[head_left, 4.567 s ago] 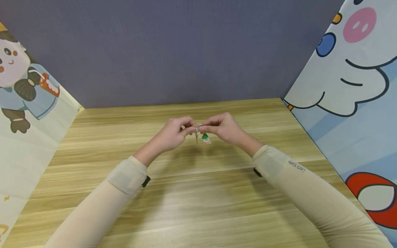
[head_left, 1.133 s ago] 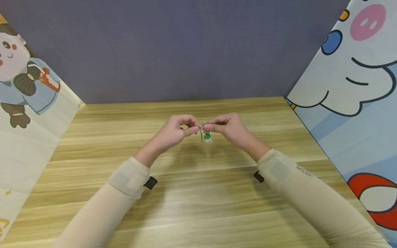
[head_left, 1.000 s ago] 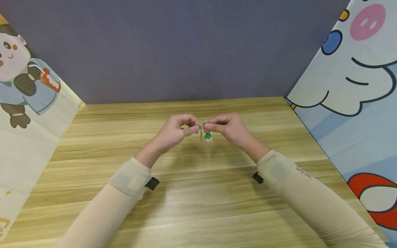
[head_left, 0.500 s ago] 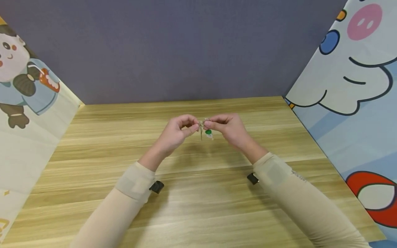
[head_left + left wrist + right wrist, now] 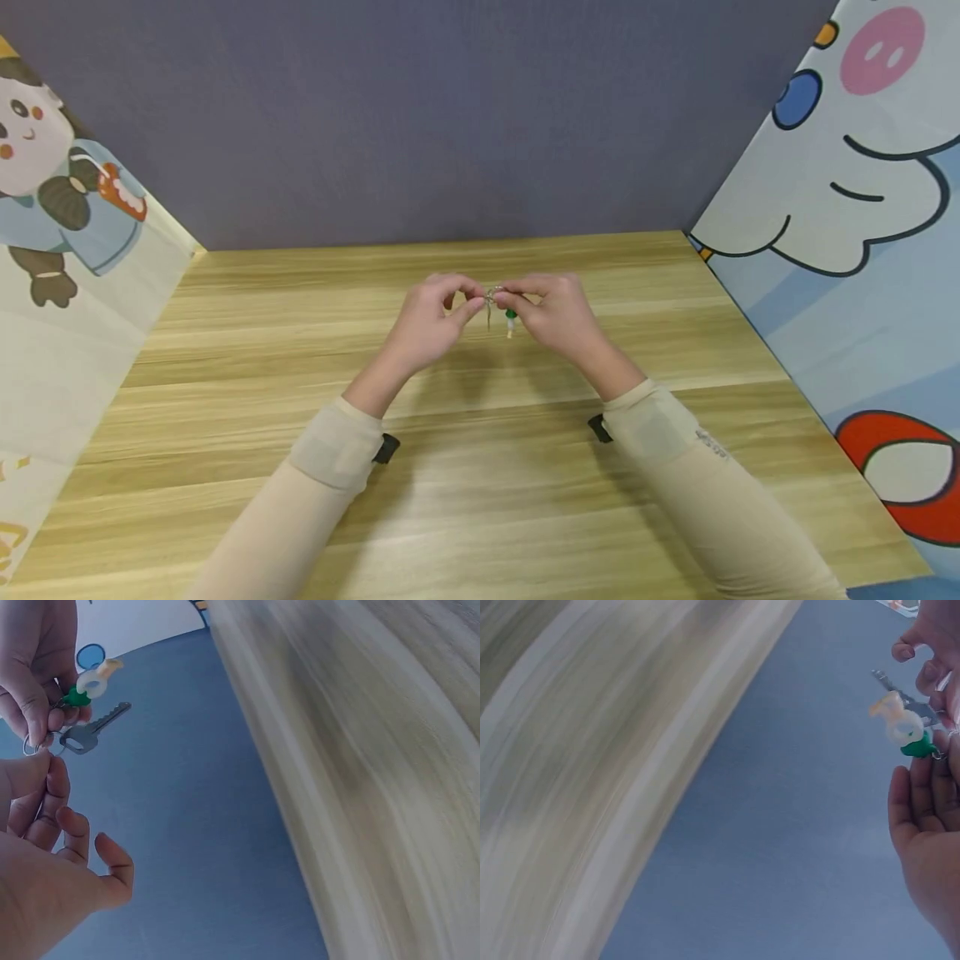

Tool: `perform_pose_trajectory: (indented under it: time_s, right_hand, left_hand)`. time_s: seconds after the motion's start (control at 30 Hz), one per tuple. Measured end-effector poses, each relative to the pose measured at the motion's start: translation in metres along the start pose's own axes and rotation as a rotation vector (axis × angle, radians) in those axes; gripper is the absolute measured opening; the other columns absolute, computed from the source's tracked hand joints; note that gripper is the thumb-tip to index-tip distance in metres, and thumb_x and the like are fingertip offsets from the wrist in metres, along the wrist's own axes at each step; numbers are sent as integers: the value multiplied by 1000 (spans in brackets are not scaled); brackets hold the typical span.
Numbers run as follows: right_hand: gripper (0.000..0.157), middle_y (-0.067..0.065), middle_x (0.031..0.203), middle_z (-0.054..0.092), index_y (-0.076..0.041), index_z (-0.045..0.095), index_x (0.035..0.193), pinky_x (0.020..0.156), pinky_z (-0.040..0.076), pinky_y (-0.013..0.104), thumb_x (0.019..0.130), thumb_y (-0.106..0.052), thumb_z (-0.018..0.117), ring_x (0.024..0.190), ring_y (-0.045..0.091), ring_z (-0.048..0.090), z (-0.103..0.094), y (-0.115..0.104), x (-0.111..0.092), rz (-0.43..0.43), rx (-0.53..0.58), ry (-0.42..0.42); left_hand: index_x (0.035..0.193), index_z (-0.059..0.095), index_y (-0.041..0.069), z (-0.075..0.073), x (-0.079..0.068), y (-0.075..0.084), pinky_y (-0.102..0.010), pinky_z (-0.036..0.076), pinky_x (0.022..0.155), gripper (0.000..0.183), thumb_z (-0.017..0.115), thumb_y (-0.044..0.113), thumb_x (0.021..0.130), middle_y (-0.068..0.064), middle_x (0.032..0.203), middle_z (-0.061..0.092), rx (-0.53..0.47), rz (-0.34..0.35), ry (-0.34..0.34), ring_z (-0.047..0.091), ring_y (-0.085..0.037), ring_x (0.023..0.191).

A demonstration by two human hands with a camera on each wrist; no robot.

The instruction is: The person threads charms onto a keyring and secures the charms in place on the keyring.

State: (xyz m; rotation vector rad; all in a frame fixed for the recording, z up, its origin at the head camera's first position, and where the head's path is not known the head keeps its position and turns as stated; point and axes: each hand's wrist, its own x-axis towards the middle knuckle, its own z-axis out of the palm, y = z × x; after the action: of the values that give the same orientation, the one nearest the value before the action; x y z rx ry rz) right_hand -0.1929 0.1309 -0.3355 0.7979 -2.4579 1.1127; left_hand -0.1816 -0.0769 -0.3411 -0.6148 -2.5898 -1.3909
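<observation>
Above the table, both hands meet at a small metal key ring (image 5: 30, 745). My left hand (image 5: 429, 323) pinches one side of the ring between thumb and index finger; its other fingers curl loosely in the left wrist view. The right hand (image 5: 561, 318) pinches the ring from the other side. A silver key (image 5: 87, 736) hangs from the ring between the hands. Beside it, below the right fingertips, dangles a small charm (image 5: 904, 729) with a green top, a white round body and a pale orange end. Fingertips hide part of the ring.
The wood-grain table (image 5: 480, 500) lies under the hands. A grey-blue panel (image 5: 450, 125) rises at its back edge. Cartoon-printed walls stand at the left (image 5: 45, 350) and right (image 5: 862, 333). Dark wrist devices (image 5: 386, 448) sit under both beige sleeves.
Both hands keep hold of the key ring. The forearms have come slightly closer together. The charm has swung and turned, now hanging narrower beneath the right hand. The head view has shifted slightly.
</observation>
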Motion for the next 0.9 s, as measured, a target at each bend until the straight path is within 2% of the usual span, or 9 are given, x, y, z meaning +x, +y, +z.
perform_pose_trajectory:
  time_s: [0.13,0.3,0.37,0.47,0.6,0.67,0.77,0.9]
  right_hand:
    - [15,19,99,82,4,82,103,76,65,44,95,-8,79,85,30,81,1,-3,1,-36,-32,13]
    - [16,18,102,82,3,83,105,79,65,45,97,-11,78,89,30,82,1,-9,1,44,-10,3]
    - [16,17,102,82,1,83,106,81,65,43,97,-11,78,90,29,82,1,-10,0,96,29,5]
    - [16,16,100,83,-1,84,107,75,64,34,98,-13,78,87,27,81,2,-12,-3,179,117,12]
    - [17,13,97,83,-4,85,106,65,53,25,99,-18,77,81,22,78,2,-13,-8,279,231,26]
    - [18,12,98,83,-6,85,107,67,55,26,99,-21,78,84,20,78,3,-13,-10,322,278,33]
    - [20,10,100,84,-8,85,108,79,62,30,98,-25,79,92,20,80,4,-15,-12,388,354,50]
    - [22,11,103,83,-9,85,109,90,64,38,97,-27,81,98,23,81,6,-17,-14,446,438,74]
  left_hand:
    - [109,77,7,-2,2,4,-36,42,81,13,69,17,105,-6,104,77,57,57,13,54,-23,89]
    - [105,76,7,-5,6,12,-38,45,81,11,70,15,104,-7,103,78,170,87,19,58,-26,91]
    - [105,76,7,-4,6,16,-39,46,81,10,69,16,104,-7,104,78,191,65,19,59,-26,92]
    - [104,76,9,-4,4,22,-38,45,79,10,69,16,104,-5,102,77,188,22,25,57,-26,89]
    - [102,76,10,-2,0,27,-37,42,74,10,69,17,105,-4,99,75,148,-41,35,51,-24,82]
    - [103,76,11,-2,-1,29,-37,41,74,11,68,18,106,-4,100,73,117,-77,38,50,-24,82]
    - [103,75,12,-2,-2,30,-37,40,73,11,66,18,106,-4,100,69,63,-124,40,48,-23,82]
    - [103,74,9,-2,-3,29,-36,38,71,12,65,17,107,-5,93,63,-5,-143,46,47,-23,80]
